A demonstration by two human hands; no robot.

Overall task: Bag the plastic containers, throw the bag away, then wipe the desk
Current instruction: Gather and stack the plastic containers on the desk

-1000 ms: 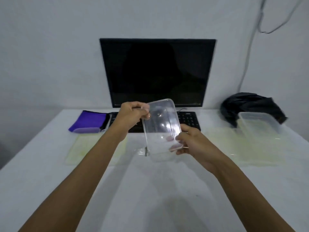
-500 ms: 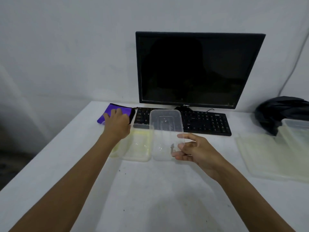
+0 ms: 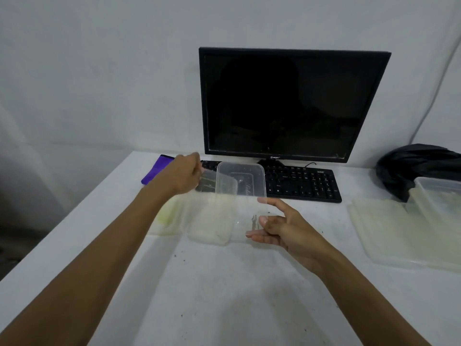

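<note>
A clear plastic container is held up tilted above the white desk, its base facing the viewer in front of the keyboard, with the right hand steadying its lower right edge and the left hand lifting a second, cloudier container that overlaps its left side. Beneath that one a flat, yellow-stained lid lies on the desk. Far to the right, another container sits on a wide, yellowed flat lid, just in front of a crumpled black bag, and a purple cloth lies at the back left behind the left hand.
</note>
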